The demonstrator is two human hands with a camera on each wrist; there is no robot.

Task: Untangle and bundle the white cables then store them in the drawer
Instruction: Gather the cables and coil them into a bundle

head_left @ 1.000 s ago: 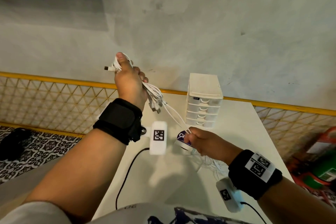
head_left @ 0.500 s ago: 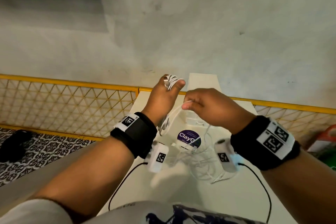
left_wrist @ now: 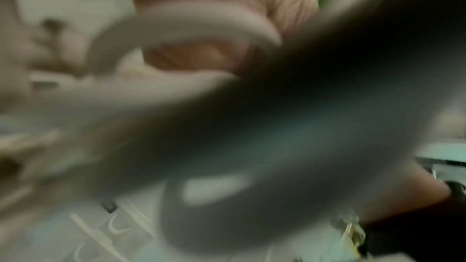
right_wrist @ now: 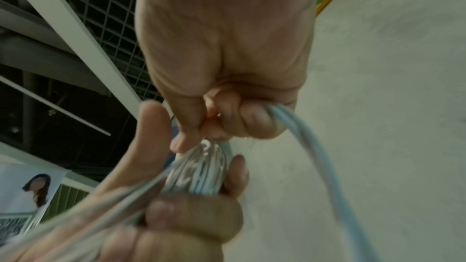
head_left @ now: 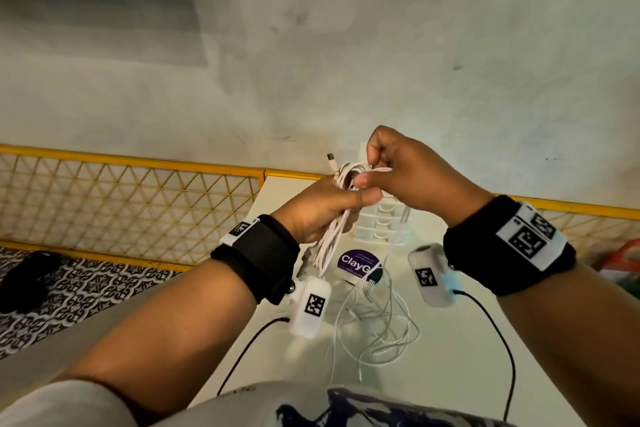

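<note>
Nearest me on the white counter (head_left: 450, 367) lies a loose tangle of thin white cables (head_left: 377, 333), apart from both hands, with a round purple-labelled ClayGo container (head_left: 358, 262) just beyond it. Above these I hold my left hand (head_left: 320, 210) raised, its grip closed around a coiled white cable bundle (head_left: 346, 177); the strands hang down from the fist toward the counter and a USB plug (head_left: 331, 163) sticks up out of the coil. My right hand (head_left: 408, 177) sits touching the left, its grip curled tight, pinching a strand (right_wrist: 310, 146) of the same bundle at the top of the coil. Behind both hands stands the small white drawer unit (head_left: 381, 222), its drawers shut, against the grey wall (head_left: 381, 62).
</note>
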